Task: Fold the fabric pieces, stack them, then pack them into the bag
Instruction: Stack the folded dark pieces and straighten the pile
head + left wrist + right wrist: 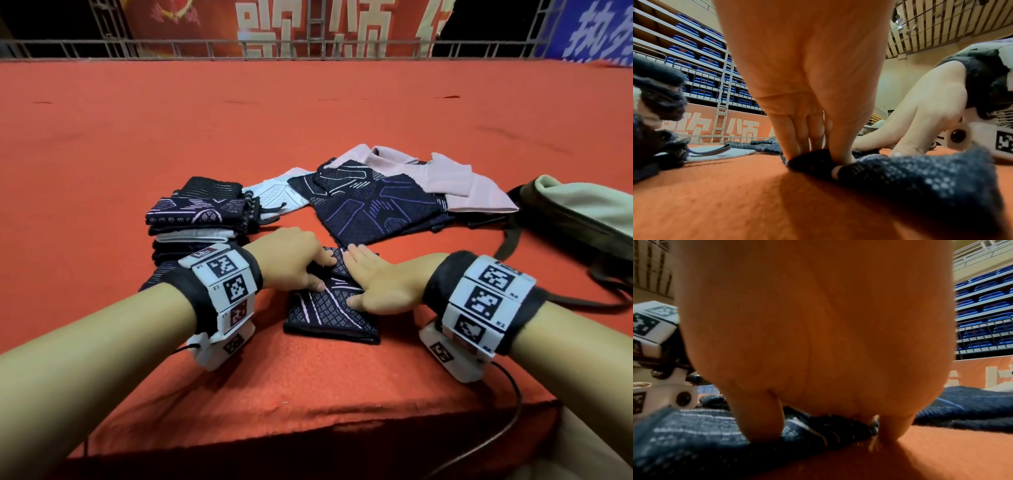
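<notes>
A dark navy fabric piece (332,318) with pale line patterns lies partly folded on the red felt table (308,387), close to the front edge. My left hand (323,274) pinches a fold at its left side; in the left wrist view the thumb and fingers (797,146) close on the dark fold (813,158). My right hand (363,274) lies flat on the piece with straight fingers, pressing it down (826,410). A stack of folded pieces (198,219) stands to the left. Unfolded navy, white and pink pieces (376,198) lie behind. The olive bag (575,219) sits at the right.
The table's front edge (308,431) runs just below my forearms. A cable (510,425) hangs off it at the right. The bag's dark strap (513,240) trails toward the unfolded pile. A metal railing (308,51) and banners stand beyond the far edge.
</notes>
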